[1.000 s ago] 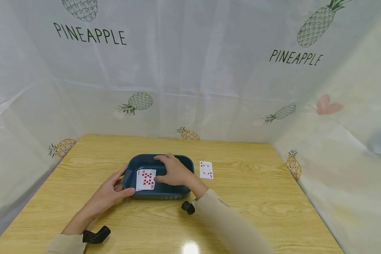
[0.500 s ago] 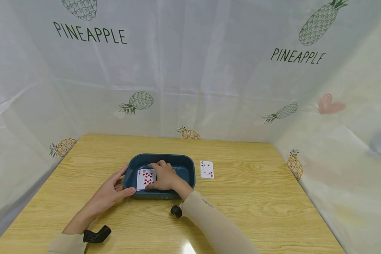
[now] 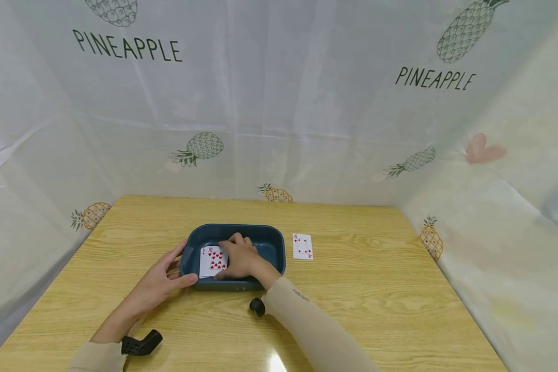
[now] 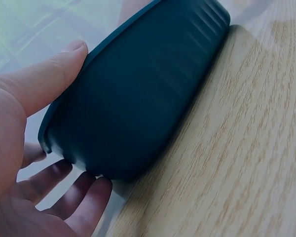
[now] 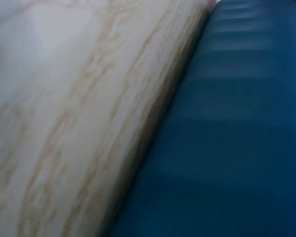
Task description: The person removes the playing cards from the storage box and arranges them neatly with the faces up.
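A dark blue plastic basin (image 3: 272, 253) stands on the wooden table. My left hand (image 3: 160, 284) holds its left end, thumb over the front rim; in the left wrist view the fingertips (image 4: 96, 192) touch the outer wall. Inside the basin lies a small face-up stack of playing cards (image 3: 214, 261), a ten of hearts on top. My right hand (image 3: 242, 258) reaches in from the right and spans the stack, thumb at its near edge and index finger at its far edge. Its other fingertips are hidden. Only the basin's outside and the table show in the right wrist view.
A four of diamonds card (image 3: 303, 246) lies face up on the table (image 3: 353, 289), just right of the basin. A pineapple-print curtain (image 3: 279, 103) rises behind the table and along its sides. Each wrist wears a black camera mount (image 3: 141, 343).
My right hand has moved left and toward me inside the basin, from beside the cards to their near and far edges. The left hand keeps its place on the basin.
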